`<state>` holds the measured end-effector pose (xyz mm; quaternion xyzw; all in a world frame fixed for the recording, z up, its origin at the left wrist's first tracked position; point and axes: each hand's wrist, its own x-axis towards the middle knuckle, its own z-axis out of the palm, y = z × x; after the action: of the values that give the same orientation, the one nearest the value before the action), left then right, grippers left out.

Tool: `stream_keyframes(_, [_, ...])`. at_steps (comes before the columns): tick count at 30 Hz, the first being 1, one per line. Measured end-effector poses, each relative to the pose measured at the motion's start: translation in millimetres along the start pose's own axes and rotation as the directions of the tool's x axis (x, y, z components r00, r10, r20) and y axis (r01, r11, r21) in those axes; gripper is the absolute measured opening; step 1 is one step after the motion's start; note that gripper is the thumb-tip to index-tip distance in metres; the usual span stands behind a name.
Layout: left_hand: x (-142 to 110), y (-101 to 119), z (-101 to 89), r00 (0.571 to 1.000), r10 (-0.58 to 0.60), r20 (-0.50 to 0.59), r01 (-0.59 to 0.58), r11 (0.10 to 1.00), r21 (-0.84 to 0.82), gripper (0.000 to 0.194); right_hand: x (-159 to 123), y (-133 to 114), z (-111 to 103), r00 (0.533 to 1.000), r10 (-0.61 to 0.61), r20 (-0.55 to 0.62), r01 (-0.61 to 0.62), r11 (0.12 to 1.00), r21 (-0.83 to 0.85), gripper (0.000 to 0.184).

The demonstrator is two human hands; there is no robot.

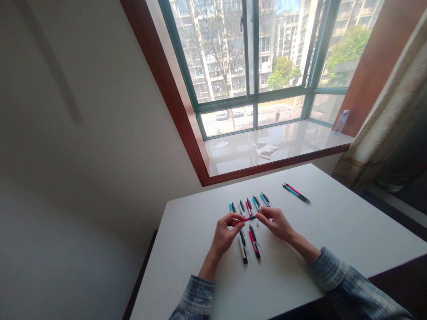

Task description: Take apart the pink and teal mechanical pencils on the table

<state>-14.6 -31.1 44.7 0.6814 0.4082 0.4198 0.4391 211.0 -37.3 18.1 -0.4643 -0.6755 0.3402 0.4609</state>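
Checked sleeves (pixel 196 295) up front, and our left hand (pixel 227 235) and right hand (pixel 275 223) pinch a red pen (pixel 243 220) narrowly between them, just above rows of pens (pixel 250 206) on a white table (pixel 333 231); one fumble could scatter those.

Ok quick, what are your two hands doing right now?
Left hand: closed, pinching a red pen at one end.
Right hand: closed, holding the same pen's other end.

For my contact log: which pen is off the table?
The red-barrelled pen, held between the left hand and right hand; the other pens all lie flat on the white table.
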Motion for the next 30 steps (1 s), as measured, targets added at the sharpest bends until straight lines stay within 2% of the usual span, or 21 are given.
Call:
stream_keyframes(13, [0.6, -6.2, -1.3, 0.999, -0.049, 0.005, 0.049, 0.999, -0.015, 0.024, 0.6, -2.0, -1.0, 0.999, -0.034, 0.004, 0.034, 0.999, 0.018, 0.042])
stream_keyframes(21, [0.8, -0.5, -0.6, 0.999, -0.023, 0.037, 0.023, 1.000, -0.002, 0.025, 0.8, 6.0, -0.6, 0.999, 0.030, 0.045, -0.033, 0.998, 0.060, 0.054])
stream_keyframes(30, [-0.6, -0.7, 0.8, 0.998, -0.031, 0.058, 0.029, 0.999, 0.038, 0.025, 1.3, 6.1, -0.5, 0.995, 0.032, 0.094, -0.035, 0.999, 0.035, 0.055])
